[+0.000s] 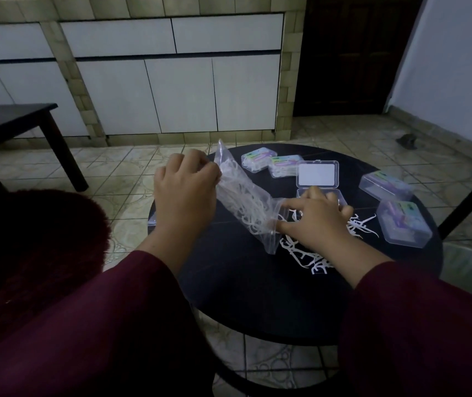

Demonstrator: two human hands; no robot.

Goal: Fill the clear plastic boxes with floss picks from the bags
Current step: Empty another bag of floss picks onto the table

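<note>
My left hand point(184, 190) grips the upper end of a clear plastic bag point(242, 200) holding white floss picks, tilted with its mouth down on the round black table point(257, 296). My right hand point(315, 222) lies spread over a loose pile of floss picks point(309, 257) beside the bag's mouth, its thumb touching the bag. An open clear box point(317, 174), lid up, stands just behind that hand; its base is partly hidden.
Two shut filled boxes point(259, 159) sit at the table's far side and two more point(403, 222) at the right. A dark low table point(14, 118) stands at the left, a dark chair frame point(469, 202) at the right. Tiled floor surrounds the table.
</note>
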